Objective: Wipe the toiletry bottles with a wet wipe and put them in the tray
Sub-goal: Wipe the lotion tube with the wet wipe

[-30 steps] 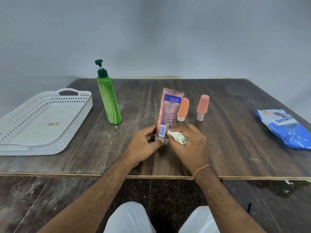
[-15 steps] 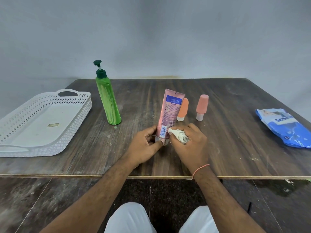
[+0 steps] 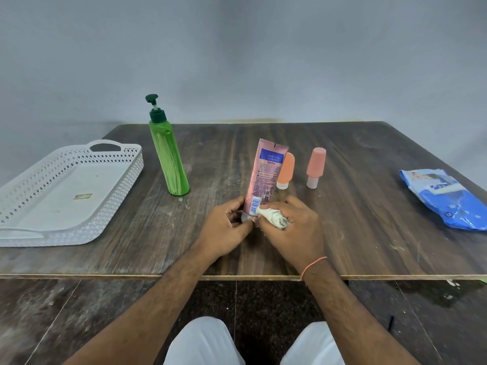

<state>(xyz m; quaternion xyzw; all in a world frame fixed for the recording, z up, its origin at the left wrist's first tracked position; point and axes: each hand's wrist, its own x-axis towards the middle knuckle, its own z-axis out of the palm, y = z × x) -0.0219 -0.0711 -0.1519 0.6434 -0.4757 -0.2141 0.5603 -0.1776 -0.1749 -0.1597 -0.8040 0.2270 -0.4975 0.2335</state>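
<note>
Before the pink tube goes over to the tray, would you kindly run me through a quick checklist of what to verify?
1. Left hand grips the pink plastic lotion tube at its cap end: ok.
2. Right hand holds the crumpled white wet wipe against the tube: ok.
3. Tube fully wiped: cannot tell; the wipe touches only the lower part.
4. White perforated plastic tray has room: ok, no bottles inside.
5. Path to the tray clear: not ok, the tall green pump bottle stands between.
</note>
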